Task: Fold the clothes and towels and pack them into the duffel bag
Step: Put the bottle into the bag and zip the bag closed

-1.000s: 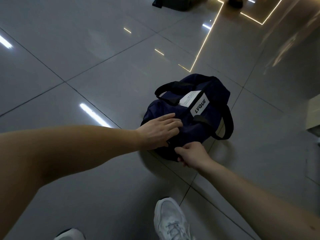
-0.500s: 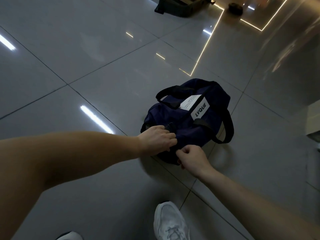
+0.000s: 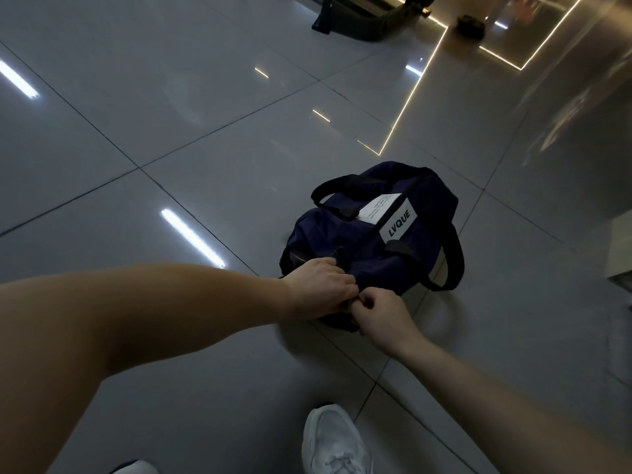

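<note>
Duffel bag sits on the tiled floor, beyond the white shoe. It's navy and slumped, with the LVQUE label and a white paper card facing up. Left hand has its fingers curled into the fabric at the bag's near-left end, gripping it. Right hand is closed tight and touching the left, pinching something small at the bag's near end — probably the zip pull, but the hand covers it, can't confirm. No clothes or towels in view, so my read is that this is the bag-opening step and packing hasn't started. Risks: the bag looks soft and near empty, so it has no stiffness of its own. If the left hand's hold slips, the pull drags the whole bag across the glossy floor instead of running the zip. The fabric bunched under the left fingers sits right by the pinch point and could catch in the slider and jam it — pulling off the zip line would do the same. The black strap on the right loops loose onto the floor and the other strap lies across the far top. Either could flop over the opening once things go in. The paper card looks loose and may slide off or get packed inside. Light is dim, so a small snag is hard to spot. A dark bag lies at the far edge, well apart and not in play.
</note>
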### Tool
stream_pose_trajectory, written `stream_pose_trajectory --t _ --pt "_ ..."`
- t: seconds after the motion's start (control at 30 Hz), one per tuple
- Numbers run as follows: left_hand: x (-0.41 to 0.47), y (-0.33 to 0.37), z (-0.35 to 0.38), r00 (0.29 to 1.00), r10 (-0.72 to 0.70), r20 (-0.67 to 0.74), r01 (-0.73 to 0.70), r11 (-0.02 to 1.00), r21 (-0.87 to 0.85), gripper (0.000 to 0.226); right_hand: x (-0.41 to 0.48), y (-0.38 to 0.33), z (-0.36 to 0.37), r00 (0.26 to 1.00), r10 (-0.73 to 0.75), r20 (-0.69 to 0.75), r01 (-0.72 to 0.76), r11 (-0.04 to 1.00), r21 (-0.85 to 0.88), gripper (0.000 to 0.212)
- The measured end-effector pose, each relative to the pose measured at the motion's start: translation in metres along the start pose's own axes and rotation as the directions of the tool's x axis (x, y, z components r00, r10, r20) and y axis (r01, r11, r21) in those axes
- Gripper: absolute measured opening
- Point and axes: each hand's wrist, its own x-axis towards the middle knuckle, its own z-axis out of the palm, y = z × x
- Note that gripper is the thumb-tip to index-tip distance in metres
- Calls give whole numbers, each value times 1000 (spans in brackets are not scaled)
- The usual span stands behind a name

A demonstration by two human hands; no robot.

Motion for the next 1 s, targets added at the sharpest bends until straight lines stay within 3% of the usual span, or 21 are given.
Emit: stream_pose_trajectory --t 0.27,0.4,0.6,0.8,1.0 --pt "2 0 -1 998 -20 65 23 999 -39 19 -3 11 0 999 -35 10 33 990 139 27" --pt "2 4 -3 996 -49 74 54 996 -67 15 2 23 7 989 -78 -128 71 996 -57 5" --pt "6 11 -11 968 -164 188 177 983 -54 20 12 28 14 973 -172 -155 113 937 -330 29" --pt "12 17 -16 941 -219 257 236 971 -40 19 12 35 18 936 -295 -190 209 904 -374 20" --pt "13 19 -10 946 -239 219 250 968 -24 19 15 37 18 934 -312 -176 226 894 -388 20"
